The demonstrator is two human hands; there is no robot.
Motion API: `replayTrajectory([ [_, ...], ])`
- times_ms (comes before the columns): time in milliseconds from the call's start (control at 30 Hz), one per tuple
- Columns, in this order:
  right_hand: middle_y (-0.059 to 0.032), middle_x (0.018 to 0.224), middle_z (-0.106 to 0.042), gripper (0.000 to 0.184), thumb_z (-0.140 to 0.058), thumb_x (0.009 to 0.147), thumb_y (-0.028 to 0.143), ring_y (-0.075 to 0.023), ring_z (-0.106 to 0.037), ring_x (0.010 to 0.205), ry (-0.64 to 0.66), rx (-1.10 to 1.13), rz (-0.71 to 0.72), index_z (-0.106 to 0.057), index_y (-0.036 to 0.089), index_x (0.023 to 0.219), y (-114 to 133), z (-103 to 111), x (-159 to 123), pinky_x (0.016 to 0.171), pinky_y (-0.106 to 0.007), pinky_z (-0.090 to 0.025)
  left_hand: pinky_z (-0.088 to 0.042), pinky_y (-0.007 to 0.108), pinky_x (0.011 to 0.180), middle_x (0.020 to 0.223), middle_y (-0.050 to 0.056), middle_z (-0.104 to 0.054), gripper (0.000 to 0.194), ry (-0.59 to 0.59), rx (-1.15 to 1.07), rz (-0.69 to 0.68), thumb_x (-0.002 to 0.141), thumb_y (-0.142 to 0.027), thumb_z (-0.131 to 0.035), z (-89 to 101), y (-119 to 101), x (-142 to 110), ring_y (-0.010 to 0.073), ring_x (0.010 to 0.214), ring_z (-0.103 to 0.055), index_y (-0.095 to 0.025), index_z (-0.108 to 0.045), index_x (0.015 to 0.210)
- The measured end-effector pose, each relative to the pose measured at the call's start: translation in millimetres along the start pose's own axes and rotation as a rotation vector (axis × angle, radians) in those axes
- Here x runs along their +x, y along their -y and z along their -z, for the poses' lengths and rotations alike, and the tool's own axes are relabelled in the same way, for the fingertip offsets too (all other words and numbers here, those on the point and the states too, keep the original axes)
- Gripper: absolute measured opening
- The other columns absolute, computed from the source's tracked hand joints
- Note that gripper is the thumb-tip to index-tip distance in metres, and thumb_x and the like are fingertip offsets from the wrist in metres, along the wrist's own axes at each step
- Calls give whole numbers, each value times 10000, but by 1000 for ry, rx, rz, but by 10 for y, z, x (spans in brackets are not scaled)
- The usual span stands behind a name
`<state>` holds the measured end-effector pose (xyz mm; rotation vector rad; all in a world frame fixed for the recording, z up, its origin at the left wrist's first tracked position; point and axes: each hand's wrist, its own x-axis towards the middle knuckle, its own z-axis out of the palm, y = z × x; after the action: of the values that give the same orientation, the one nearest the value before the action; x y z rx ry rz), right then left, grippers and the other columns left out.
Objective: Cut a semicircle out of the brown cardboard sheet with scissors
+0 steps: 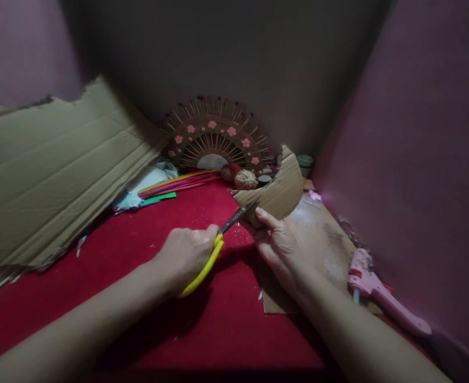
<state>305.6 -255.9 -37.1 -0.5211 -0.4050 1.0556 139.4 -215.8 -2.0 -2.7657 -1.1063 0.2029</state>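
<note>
My left hand (189,255) is closed round the yellow handles of a pair of scissors (202,274). The dark blades reach up and to the right, meeting the lower left part of a crescent-shaped piece of cardboard (284,189). My right hand (276,242) grips that cardboard from below, the thumb on its near face and the other fingers partly hidden. Both hands are raised over a red cloth (214,340). Whether the blades are fully closed is hard to make out.
Large torn cardboard (51,175) leans at the left. Behind stand a decorated fan (210,127), a ball of twine (245,180) and pink and yellow strips (178,185). On the right, a pink glue gun (382,292) lies beside a cardboard sheet (322,250), near the wall.
</note>
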Motion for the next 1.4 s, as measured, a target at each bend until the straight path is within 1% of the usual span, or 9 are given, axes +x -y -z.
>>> replayTrajectory([
  [267, 18, 668, -738, 205, -677, 596, 10, -146, -688, 663, -130, 59, -76, -679, 167, 729, 63, -73, -5, 820, -359, -573, -500, 382, 600, 801, 129, -726, 290, 30, -33, -19, 899, -211, -302, 14, -30, -3, 330, 773, -706, -157, -537, 1061],
  [400, 13, 679, -743, 172, -660, 637, 42, -152, -690, 676, -238, 122, -99, -683, 185, 729, 152, -111, 10, 818, -332, -568, -492, 365, 616, 811, 116, -726, 254, 37, -47, -27, 897, -222, -339, 9, -16, -13, 313, 779, -704, -174, -528, 1058],
  [567, 16, 774, -755, 273, -681, 632, 23, -152, -684, 738, -166, 68, 27, -701, 189, 848, 128, -106, -5, 901, -362, -529, -478, 350, 655, 884, 97, -708, 210, -8, -238, -71, 905, -241, -346, -24, -10, -25, 279, 801, -688, -174, -508, 1020],
  [667, 3, 773, -754, 268, -691, 624, 35, -166, -684, 772, -140, 19, 27, -708, 176, 851, 79, -116, -37, 910, -377, -518, -481, 350, 697, 907, 102, -695, 207, -37, -314, -78, 915, -248, -331, -27, -22, -28, 272, 846, -677, -168, -496, 1013],
  [867, 5, 783, -758, 296, -716, 607, 58, -156, -676, 750, -171, 21, 1, -712, 182, 876, 41, -117, -69, 875, -359, -523, -495, 415, 633, 914, 137, -711, 277, 3, -143, -2, 916, -224, -291, 9, -40, -14, 347, 834, -690, -150, -522, 1049],
  [1000, -4, 788, -759, 295, -712, 610, 47, -147, -676, 744, -168, 49, -59, -712, 165, 881, 32, -116, -77, 874, -331, -519, -484, 398, 570, 787, 129, -716, 261, -5, -46, -17, 897, -217, -313, 9, -31, -23, 351, 740, -700, -155, -545, 997],
  [1100, 2, 762, -758, 313, -699, 602, 24, -143, -680, 726, -229, 77, -72, -713, 164, 882, 18, -109, -60, 841, -311, -532, -475, 370, 559, 749, 132, -717, 259, -9, -8, -33, 895, -221, -314, -1, -26, -37, 338, 717, -704, -158, -548, 988],
  [1267, 10, 734, -755, 309, -701, 582, 18, -142, -685, 712, -247, 91, -79, -714, 174, 848, -2, -93, -31, 811, -303, -547, -471, 375, 575, 778, 132, -722, 256, 23, -11, -34, 894, -212, -312, -3, -12, -51, 339, 744, -705, -164, -543, 995],
  [1400, 15, 751, -757, 333, -731, 558, 34, -145, -687, 733, -211, 67, -83, -718, 182, 856, -41, -79, -42, 833, -307, -541, -464, 371, 586, 796, 104, -714, 190, 7, -137, -56, 879, -231, -352, -13, 17, -39, 320, 744, -698, -181, -523, 947],
])
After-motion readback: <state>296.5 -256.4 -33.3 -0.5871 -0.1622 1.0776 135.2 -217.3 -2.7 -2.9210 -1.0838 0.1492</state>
